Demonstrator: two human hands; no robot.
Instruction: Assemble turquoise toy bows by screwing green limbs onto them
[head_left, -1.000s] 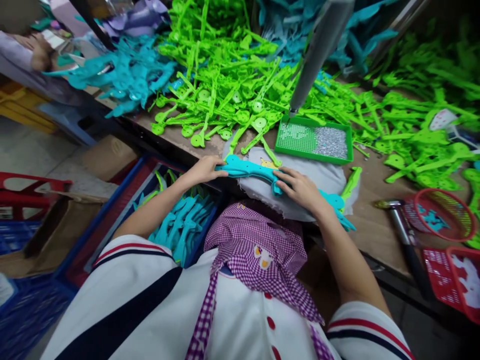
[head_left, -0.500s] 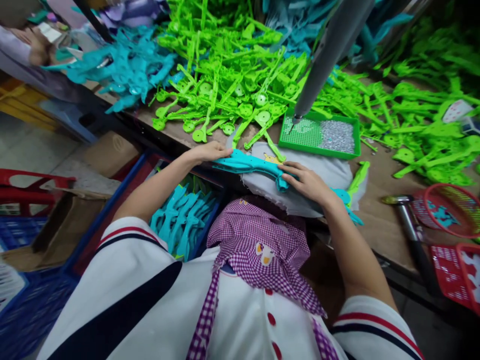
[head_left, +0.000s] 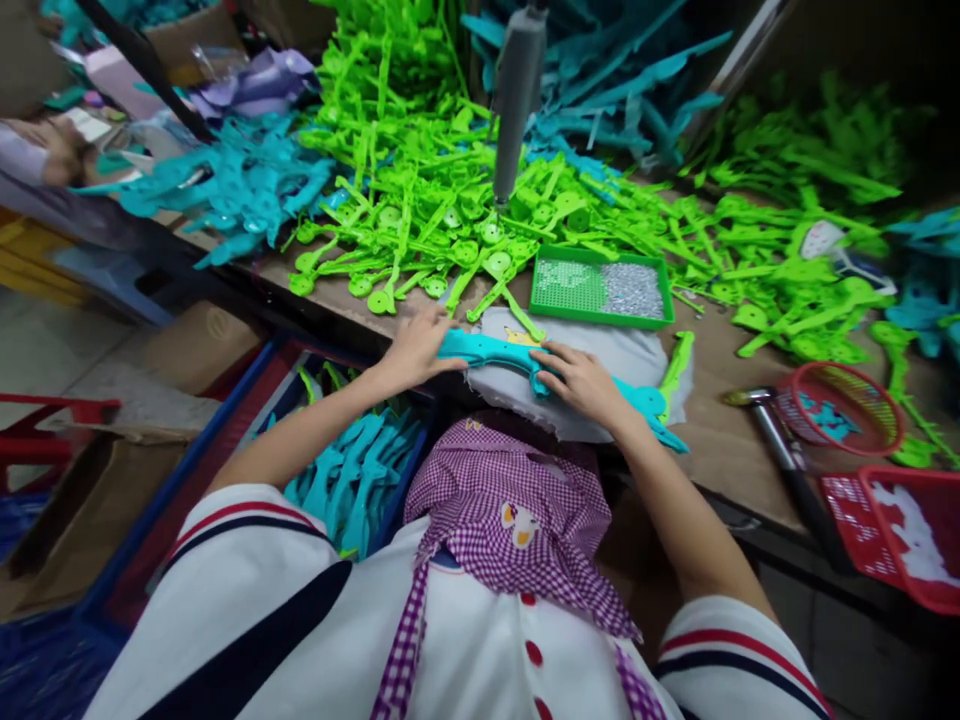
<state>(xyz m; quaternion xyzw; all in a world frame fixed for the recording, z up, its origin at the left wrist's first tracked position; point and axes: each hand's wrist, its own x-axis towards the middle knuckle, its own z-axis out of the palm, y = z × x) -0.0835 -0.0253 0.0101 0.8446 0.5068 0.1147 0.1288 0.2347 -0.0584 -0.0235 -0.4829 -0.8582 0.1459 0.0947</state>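
Observation:
A long turquoise plastic part (head_left: 491,350) lies across a grey cloth pad (head_left: 637,355) at the near edge of the workbench. My left hand (head_left: 416,345) grips the part's left end, fingers curled over it. My right hand (head_left: 581,380) presses down on the part's middle, fingers bent around it. Just beyond the pad sits a green tray (head_left: 600,288) holding small silvery pieces. A grey hanging tool (head_left: 514,95) points down over the green parts behind the tray.
Heaps of bright green plastic parts (head_left: 420,200) cover the bench, with turquoise ones (head_left: 225,185) at the left and back. A blue crate of turquoise parts (head_left: 352,470) stands below my left arm. A hammer (head_left: 780,450) and red baskets (head_left: 847,405) lie at the right.
The view has shifted, so the hanging grey tool now appears further left and upright. Both hands stay on the turquoise part, which has slid slightly left on the pad.

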